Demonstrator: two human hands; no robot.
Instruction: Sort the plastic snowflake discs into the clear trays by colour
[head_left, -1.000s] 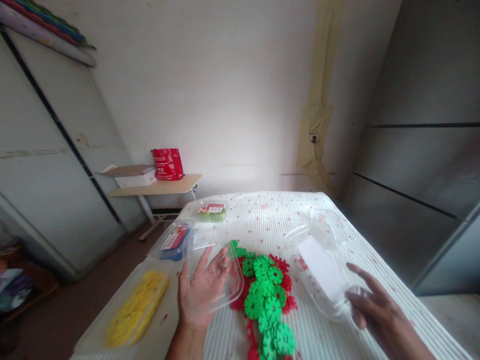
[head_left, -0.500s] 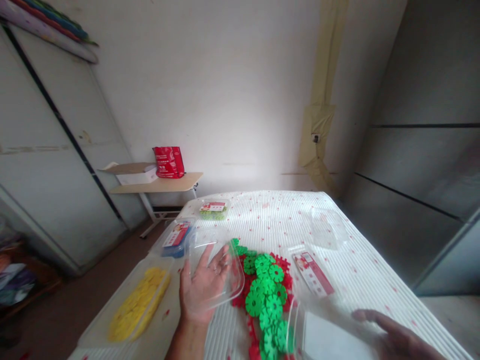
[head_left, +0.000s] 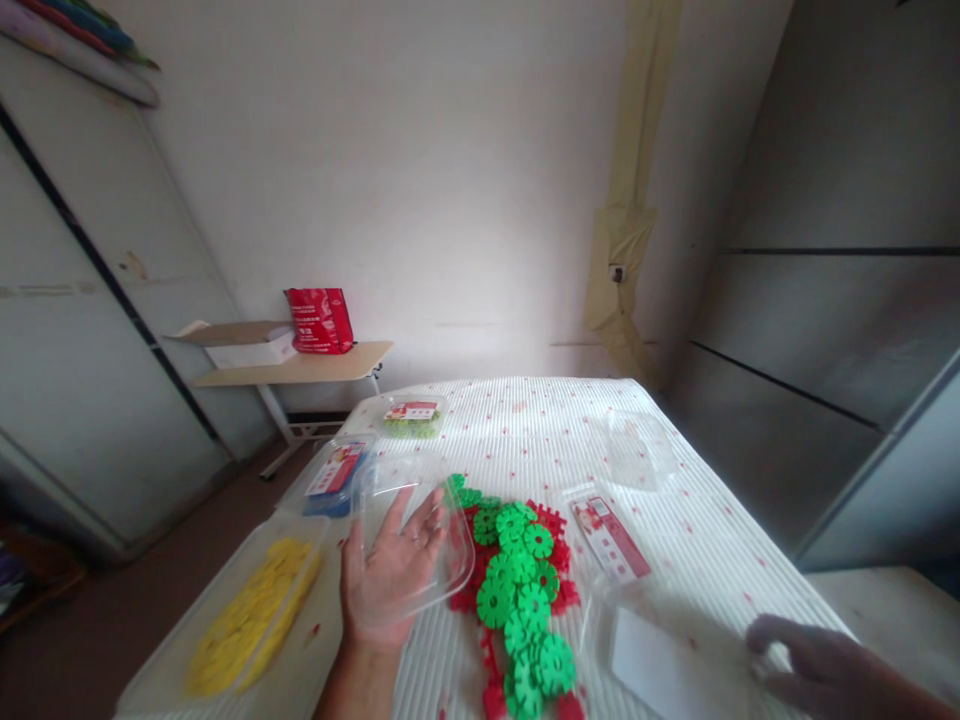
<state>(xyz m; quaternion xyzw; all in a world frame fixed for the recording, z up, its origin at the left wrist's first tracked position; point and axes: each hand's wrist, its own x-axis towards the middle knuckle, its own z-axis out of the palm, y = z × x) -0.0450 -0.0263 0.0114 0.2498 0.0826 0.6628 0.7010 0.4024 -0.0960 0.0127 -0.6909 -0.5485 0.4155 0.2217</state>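
A clear plastic box [head_left: 457, 580] rests on my left hand [head_left: 390, 575], which lies palm up beneath it. The spread fingers show through the plastic. Just right of it, green snowflake-shaped plastic discs [head_left: 514, 570] are heaped over red ones [head_left: 551, 520]. My right hand [head_left: 817, 665], somewhat blurred, is at the lower right with thumb and forefinger curved apart, and nothing shows between them. To its left lies a clear container piece [head_left: 596, 630] with a white panel [head_left: 660, 665] on it.
A box of yellow discs [head_left: 255, 620] sits at the left edge, a box of blue pieces [head_left: 334, 475] behind it. Farther back stands a light-green box [head_left: 412, 415]. On the right are a clear package with a red label [head_left: 611, 540] and a clear tray [head_left: 641, 450].
My right hand has moved right, away from the clear piece with the white panel, and its fingers have curled. The left hand keeps holding the clear box. The view has shifted slightly right.
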